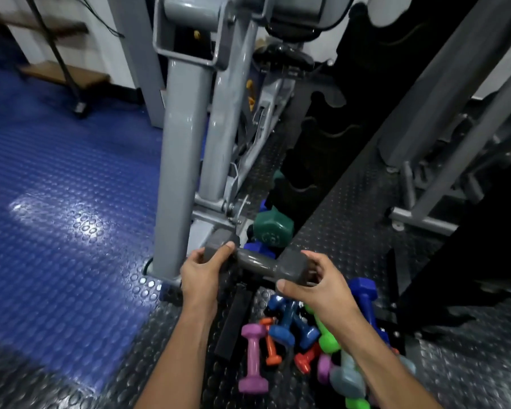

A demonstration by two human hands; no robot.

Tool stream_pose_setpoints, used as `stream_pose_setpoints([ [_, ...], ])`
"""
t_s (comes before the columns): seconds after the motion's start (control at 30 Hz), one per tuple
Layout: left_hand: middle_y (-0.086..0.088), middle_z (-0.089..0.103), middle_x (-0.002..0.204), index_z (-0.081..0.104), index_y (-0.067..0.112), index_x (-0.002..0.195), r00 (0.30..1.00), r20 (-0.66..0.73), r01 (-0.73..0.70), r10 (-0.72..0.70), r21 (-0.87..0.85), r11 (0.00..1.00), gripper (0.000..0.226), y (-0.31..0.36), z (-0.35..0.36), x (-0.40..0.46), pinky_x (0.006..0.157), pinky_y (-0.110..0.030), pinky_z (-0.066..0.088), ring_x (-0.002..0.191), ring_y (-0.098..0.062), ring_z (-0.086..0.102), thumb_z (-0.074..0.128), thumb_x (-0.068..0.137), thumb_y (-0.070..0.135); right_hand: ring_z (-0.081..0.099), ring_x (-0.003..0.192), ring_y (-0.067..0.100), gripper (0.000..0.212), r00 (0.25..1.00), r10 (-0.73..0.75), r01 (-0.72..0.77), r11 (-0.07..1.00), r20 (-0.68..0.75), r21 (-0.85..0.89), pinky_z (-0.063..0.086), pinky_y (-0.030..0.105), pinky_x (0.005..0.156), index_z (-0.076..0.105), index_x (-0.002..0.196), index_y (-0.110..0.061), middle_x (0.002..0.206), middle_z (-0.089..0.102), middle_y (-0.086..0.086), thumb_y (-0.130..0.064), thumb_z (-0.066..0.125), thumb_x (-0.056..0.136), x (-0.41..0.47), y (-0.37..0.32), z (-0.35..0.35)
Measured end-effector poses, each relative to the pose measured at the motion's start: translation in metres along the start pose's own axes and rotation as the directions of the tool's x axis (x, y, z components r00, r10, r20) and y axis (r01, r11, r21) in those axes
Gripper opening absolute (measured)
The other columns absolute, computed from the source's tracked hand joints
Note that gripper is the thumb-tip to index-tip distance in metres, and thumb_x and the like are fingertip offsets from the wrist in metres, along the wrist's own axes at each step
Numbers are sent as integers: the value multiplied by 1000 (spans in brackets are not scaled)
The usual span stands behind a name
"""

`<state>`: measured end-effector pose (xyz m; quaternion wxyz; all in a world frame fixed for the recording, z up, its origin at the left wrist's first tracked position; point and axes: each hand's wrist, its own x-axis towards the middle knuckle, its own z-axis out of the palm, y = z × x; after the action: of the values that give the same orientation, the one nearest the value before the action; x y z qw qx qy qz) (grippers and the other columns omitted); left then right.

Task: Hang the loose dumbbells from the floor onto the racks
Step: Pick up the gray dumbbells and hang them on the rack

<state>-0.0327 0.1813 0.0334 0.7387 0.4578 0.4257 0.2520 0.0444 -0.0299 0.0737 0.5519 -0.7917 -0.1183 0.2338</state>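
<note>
A grey dumbbell (258, 262) is being held clear of the floor at lower centre of the frame, gripped at both heads. The left hand (202, 271) is being wrapped around the left head, thumb on top; the right hand (313, 283) is being curled around the right head. Its long axis is lying nearly level, running left to right and dipping slightly toward the lower right.

For a clean placement, the bar is probably best kept level, with both heads supported evenly, and carried toward the dark scalloped rack (322, 143) at upper centre. The handle should be lined up with a cradle notch before weight is released. The coloured dumbbells (289, 323) are lying piled below.
</note>
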Motion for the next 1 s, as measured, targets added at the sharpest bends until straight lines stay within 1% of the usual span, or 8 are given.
stream_pose_setpoints([
  [0.1,-18,78,94,73,14,90,992,-49,-117,114,-72,991,40,38,15,-8,90,-58,59,85,-31,74,96,64,33,71,107,2,98,998,-56,54,996,15,66,55,36,103,58,135,-26,116,75,-12,-46,99,48,7,-34,-3],
  [0.2,-14,79,98,72,6,105,982,-63,-183,176,-129,975,44,74,30,-14,91,-47,61,93,-28,76,93,71,24,75,102,9,85,995,-88,83,990,37,118,59,34,93,63,128,-20,109,79,-9,-31,101,53,12,-64,-6],
  [0.3,-11,76,103,65,6,113,971,-113,-226,210,-159,961,56,106,46,-9,89,-34,60,96,-24,76,95,70,25,77,98,11,90,994,-105,103,983,6,152,60,36,89,66,122,-18,105,80,-7,-43,98,42,17,-86,-7],
  [0.43,-7,75,99,67,2,117,950,-16,-311,311,-62,948,50,138,72,9,81,-21,58,89,-15,73,85,82,33,77,91,10,85,990,-96,107,988,-103,109,63,40,87,70,110,-24,99,79,-8,-66,95,41,22,-108,1],
  [0.63,2,73,93,72,23,98,875,231,-473,426,210,856,33,177,122,44,95,-45,57,94,-18,71,68,87,53,76,81,8,61,973,-83,104,991,-215,87,60,26,73,73,91,-20,83,79,-6,-65,90,54,27,-136,8],
  [0.77,-4,75,106,76,17,110,878,362,-432,313,319,844,70,195,154,53,101,-49,52,104,-23,68,49,78,73,79,76,17,80,957,-5,66,977,-290,204,65,45,81,76,70,-8,73,79,-3,-80,83,37,37,-139,7],
  [0.93,-8,69,131,68,21,131,873,462,-359,158,389,849,112,178,186,105,112,-52,43,124,-28,62,33,63,103,79,72,18,74,962,50,12,974,-268,225,64,45,83,77,66,-5,69,78,1,-75,84,42,41,-139,9],
  [1.0,-7,69,133,69,20,129,855,503,-350,128,376,858,113,183,187,97,115,-49,40,128,-26,60,33,64,104,79,72,17,72,964,55,7,972,-259,233,63,43,84,78,67,-7,71,79,1,-74,86,43,42,-138,9],
])
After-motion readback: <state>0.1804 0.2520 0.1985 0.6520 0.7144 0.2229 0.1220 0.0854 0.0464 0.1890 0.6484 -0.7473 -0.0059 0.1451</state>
